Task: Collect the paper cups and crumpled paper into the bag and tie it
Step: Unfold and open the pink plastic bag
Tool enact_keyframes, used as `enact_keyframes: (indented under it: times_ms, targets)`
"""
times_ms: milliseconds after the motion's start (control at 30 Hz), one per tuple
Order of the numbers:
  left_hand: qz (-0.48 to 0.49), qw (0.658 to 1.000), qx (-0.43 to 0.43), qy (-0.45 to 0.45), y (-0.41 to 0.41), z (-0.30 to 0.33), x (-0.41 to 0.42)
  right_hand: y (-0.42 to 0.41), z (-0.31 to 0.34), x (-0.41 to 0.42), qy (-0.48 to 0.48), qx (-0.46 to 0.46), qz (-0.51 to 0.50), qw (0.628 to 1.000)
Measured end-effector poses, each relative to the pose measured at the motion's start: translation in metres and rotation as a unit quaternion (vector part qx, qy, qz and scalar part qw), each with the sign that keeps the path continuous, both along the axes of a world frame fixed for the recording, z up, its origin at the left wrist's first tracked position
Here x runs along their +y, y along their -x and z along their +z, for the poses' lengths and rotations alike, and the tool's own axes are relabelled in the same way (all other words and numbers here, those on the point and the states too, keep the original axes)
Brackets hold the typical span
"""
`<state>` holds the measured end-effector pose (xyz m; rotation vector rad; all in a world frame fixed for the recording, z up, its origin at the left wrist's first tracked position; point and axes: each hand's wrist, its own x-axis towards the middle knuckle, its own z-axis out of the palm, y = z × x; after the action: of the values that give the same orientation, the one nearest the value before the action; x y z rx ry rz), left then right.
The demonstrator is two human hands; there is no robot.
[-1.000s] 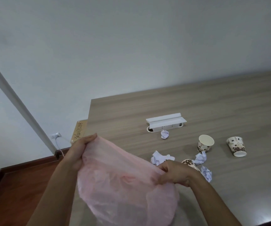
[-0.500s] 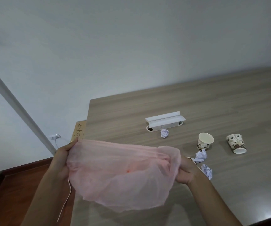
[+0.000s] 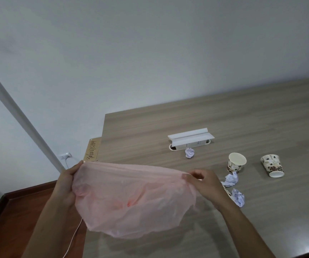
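Note:
A thin pink plastic bag (image 3: 131,200) hangs stretched above the table's near left part. My left hand (image 3: 67,180) grips its left rim and my right hand (image 3: 205,181) pinches its right rim. One patterned paper cup (image 3: 235,162) stands upright on the table, a second one (image 3: 272,167) lies tipped to its right. A third cup (image 3: 227,191) peeks out behind my right wrist, mostly hidden. Crumpled white paper balls lie by the power box (image 3: 190,152), below the upright cup (image 3: 230,179), and beside my right forearm (image 3: 238,197).
The wooden table (image 3: 168,118) runs to the right and far side. A white flip-up power box (image 3: 190,139) sits in its middle. Off the left edge are a cardboard piece (image 3: 92,150), a wall socket (image 3: 65,156) with a white cable, and red-brown floor (image 3: 10,220).
The bag went from bunched between my hands to spread wide. My left hand moved left, my right hand shifted its hold on the right rim, and the paper ball near the bag is now hidden.

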<state>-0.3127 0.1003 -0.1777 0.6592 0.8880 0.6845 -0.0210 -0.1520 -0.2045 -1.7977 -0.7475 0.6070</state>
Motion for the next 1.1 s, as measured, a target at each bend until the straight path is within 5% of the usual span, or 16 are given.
enact_keyframes:
  times_ms: [67,133,200,333,433,533,567,633,767,833,933,1000,1100]
  targets:
    - [-0.003,1.000,0.001,0.007,-0.007,-0.004,0.000,-0.007,0.001,-0.002,-0.046,0.194,0.004,0.980]
    - [-0.010,1.000,0.009,0.015,-0.015,-0.011,-0.002,-0.012,0.003,-0.008,-0.105,0.469,0.044,0.876]
    - [-0.009,1.000,0.005,0.022,-0.020,-0.019,0.000,-0.014,0.001,-0.009,-0.139,0.572,0.061,0.806]
    - [-0.024,1.000,0.007,0.016,-0.032,-0.026,0.003,-0.013,-0.008,-0.011,-0.214,0.602,0.041,0.768]
    - [-0.057,0.984,0.165,-0.042,-0.041,-0.036,0.001,-0.014,-0.010,-0.011,-0.205,0.608,0.054,0.765]
    - [-0.122,0.890,0.357,-0.256,-0.048,-0.039,0.000,0.004,0.010,-0.008,-0.184,0.545,0.100,0.812]
    - [-0.142,0.863,0.356,-0.329,-0.054,-0.032,-0.007,0.005,0.009,-0.004,-0.161,0.516,0.059,0.839]
    - [-0.228,0.837,0.283,-0.410,-0.075,-0.008,-0.032,0.006,0.013,0.002,-0.169,0.527,0.009,0.833]
    - [-0.454,0.734,0.260,-0.432,-0.118,0.015,-0.076,0.006,0.020,0.016,-0.102,0.503,0.091,0.854]
    - [-0.455,0.778,0.216,-0.374,-0.123,0.012,-0.080,0.003,0.015,0.018,-0.099,0.553,0.105,0.821]
    - [-0.326,0.925,0.083,-0.179,-0.117,0.022,-0.073,0.000,0.007,0.010,-0.093,0.571,0.152,0.802]
    - [-0.268,0.960,0.036,-0.069,-0.110,0.032,-0.061,-0.005,-0.003,0.000,-0.089,0.543,0.168,0.818]
    - [-0.220,0.974,0.033,-0.029,-0.099,0.048,-0.051,-0.005,-0.006,-0.014,-0.094,0.505,0.195,0.835]
